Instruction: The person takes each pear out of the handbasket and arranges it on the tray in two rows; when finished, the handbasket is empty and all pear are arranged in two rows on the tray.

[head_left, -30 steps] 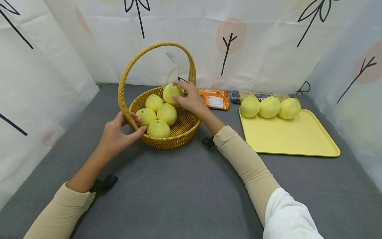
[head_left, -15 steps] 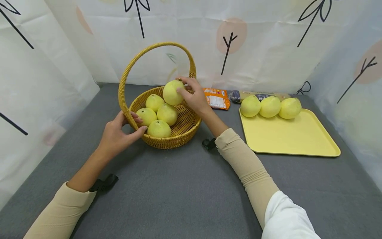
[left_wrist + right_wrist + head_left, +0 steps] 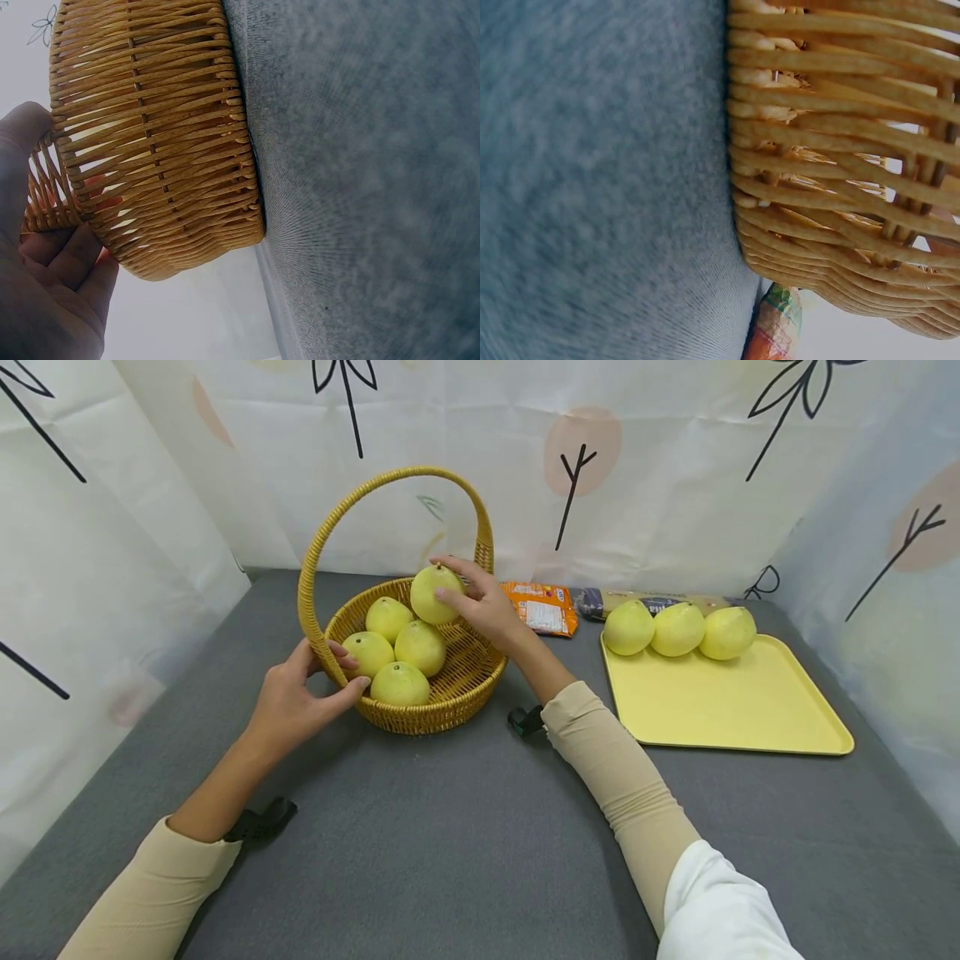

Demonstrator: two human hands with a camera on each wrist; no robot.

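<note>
A round yellow-green pear (image 3: 436,596) with a short stem is pinched between the thumb and fingers of my right hand (image 3: 483,606), over the back of a golden wicker basket (image 3: 408,720). Below and left of it, several more pears (image 3: 420,647) lie in the basket, while woven bottom shows on the right side. My left hand (image 3: 288,702) grips the basket's left side where the tall handle (image 3: 306,589) meets the rim. In the left wrist view, thumb and fingers lie on either side of the weave (image 3: 161,142). The right wrist view shows the basket wall (image 3: 840,157), with the hand hidden.
At right, a yellow tray (image 3: 738,706) holds three pears (image 3: 678,628) in a row along its back edge. An orange snack packet (image 3: 543,608) and a long plastic-wrapped package (image 3: 592,602) lie behind, near the patterned curtain (image 3: 660,485). Grey cloth (image 3: 465,843) covers the table.
My right hand lifts the pear slightly, then brings it down a little and turns it, so the stem has shifted left. My left hand and the basket stay put.
</note>
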